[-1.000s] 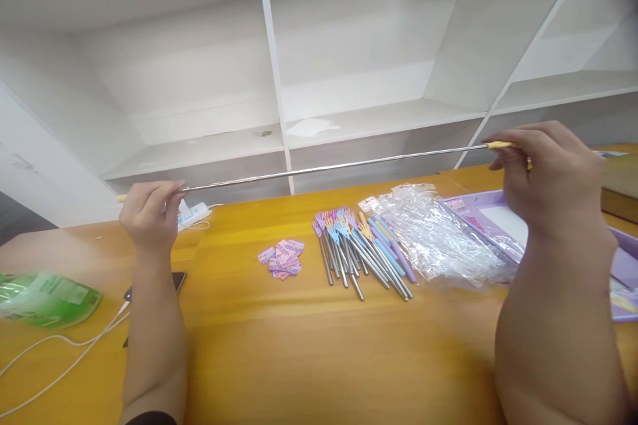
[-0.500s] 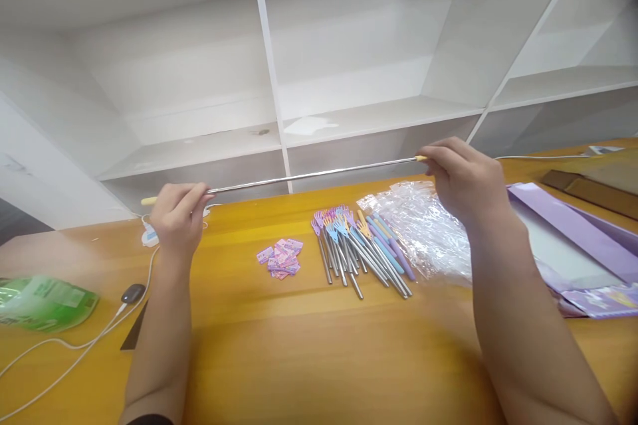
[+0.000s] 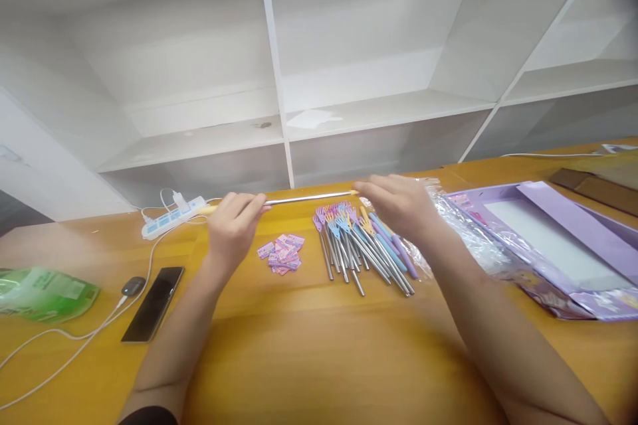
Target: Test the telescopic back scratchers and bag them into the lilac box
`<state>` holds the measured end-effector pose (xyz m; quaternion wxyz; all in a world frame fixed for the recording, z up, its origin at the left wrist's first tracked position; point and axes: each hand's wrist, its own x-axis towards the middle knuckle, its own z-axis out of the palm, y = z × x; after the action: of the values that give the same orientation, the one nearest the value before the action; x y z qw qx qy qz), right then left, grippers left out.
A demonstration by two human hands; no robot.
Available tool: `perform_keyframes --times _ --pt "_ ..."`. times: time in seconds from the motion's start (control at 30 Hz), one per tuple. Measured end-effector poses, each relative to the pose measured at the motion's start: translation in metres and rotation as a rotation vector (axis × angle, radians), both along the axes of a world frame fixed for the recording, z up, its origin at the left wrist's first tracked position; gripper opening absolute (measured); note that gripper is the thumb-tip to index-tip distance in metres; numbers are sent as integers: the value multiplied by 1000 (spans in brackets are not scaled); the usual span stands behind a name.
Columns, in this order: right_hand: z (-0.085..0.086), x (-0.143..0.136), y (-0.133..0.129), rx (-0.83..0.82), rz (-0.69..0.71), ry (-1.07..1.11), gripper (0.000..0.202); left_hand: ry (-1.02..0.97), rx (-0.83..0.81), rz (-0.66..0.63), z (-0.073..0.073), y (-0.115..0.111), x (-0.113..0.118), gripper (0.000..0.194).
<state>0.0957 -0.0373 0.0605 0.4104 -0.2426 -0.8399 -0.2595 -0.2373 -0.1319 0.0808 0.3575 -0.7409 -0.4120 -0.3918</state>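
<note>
A telescopic back scratcher [image 3: 309, 198] with a silver rod is held level above the table's far side. My left hand [image 3: 232, 222] is closed around it by the yellow handle, whose end sticks out on the left. My right hand [image 3: 396, 206] pinches the yellow tip at the other end; the fingers hide most of it. Just below lies a pile of back scratchers [image 3: 356, 246] with purple, orange and blue claw heads and silver shafts. Left of them is a small heap of pink and purple cards [image 3: 283, 254].
Clear plastic bags [image 3: 463, 232] and an open purple box [image 3: 553, 246] lie on the right. At left are a power strip [image 3: 174, 216], a black phone [image 3: 153, 305], a dark plug-like device [image 3: 133, 286], white cables and a green pouch [image 3: 47, 293]. White shelves [image 3: 209, 139] stand behind.
My hands have come closer together, and the visible silver rod between them is shorter. The left hand moved right and down, the right hand left and down. The phone and power strip are now uncovered.
</note>
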Motion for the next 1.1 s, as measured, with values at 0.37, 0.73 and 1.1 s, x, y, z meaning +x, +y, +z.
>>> perform_keyframes --times 0.37,0.73,1.1 --pt "-12 -56 -40 -165 26 -173 21 0 -272 -24 -48 8 40 12" --pt "4 -24 -20 -380 -208 -39 40 37 -783 303 -24 -4 43 18" --pt "-23 115 68 -1109 -976 -147 76 10 -960 408 -18 -3 42 26"
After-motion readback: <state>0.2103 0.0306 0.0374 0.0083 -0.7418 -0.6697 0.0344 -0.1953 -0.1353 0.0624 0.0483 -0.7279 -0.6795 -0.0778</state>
